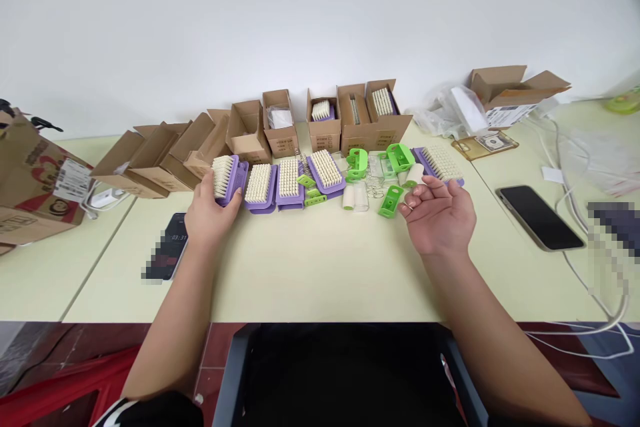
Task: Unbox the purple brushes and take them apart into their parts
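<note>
A pale cream table (320, 280) fills the lower middle of the frame, with a white wall (320, 27) above it. Along the table's far edge stands a row of open cardboard boxes (320, 123), some holding brushes, and a large printed carton (35, 177) sits at the far left. To the right, a black smartphone (540, 217) lies on the table; a second phone (167, 247), its screen pixelated, lies just left of my left hand. Across the middle runs a line of purple scrubbing brushes (290, 180) with cream bristles facing up, mixed toward the right with bright green plastic brackets (400, 157), loose wire springs (375, 183) and white rollers (350, 197). My left hand (213, 213) grips the near end of the leftmost purple brush (235, 180), fingers curled around its base. My right hand (440, 213) lies open, palm up and empty, its fingertips just beside a white roller (414, 175) and a green bracket (391, 201).
</note>
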`<move>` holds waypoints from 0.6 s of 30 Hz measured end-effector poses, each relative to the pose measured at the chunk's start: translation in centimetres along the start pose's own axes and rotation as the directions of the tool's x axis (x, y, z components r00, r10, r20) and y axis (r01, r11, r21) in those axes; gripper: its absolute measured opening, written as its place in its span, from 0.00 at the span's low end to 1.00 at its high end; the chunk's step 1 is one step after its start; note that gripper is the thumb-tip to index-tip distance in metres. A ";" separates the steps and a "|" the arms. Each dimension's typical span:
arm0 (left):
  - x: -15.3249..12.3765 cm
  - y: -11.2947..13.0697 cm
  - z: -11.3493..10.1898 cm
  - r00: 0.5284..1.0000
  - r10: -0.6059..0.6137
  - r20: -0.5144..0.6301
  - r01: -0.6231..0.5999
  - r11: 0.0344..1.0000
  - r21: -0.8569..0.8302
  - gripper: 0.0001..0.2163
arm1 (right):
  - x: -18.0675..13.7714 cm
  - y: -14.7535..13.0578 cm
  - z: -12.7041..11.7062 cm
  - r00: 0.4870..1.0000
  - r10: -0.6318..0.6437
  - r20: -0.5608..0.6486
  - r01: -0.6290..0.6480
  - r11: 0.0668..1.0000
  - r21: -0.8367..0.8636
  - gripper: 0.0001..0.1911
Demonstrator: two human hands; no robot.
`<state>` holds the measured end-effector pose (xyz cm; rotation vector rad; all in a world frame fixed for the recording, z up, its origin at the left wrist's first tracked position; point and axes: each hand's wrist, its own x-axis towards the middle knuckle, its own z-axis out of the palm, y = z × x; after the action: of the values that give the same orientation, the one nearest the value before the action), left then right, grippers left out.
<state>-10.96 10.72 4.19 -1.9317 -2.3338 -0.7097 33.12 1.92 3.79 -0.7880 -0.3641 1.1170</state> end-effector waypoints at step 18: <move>-0.4 0.8 0.2 0.993 0.013 0.120 -0.029 0.991 0.128 0.38 | 0.0 0.1 0.2 0.994 0.108 0.022 -0.108 0.994 -0.006 0.16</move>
<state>-10.08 10.48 4.13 -1.9903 -2.3564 -0.4396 32.92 2.01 3.85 -0.8075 -0.3464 1.2271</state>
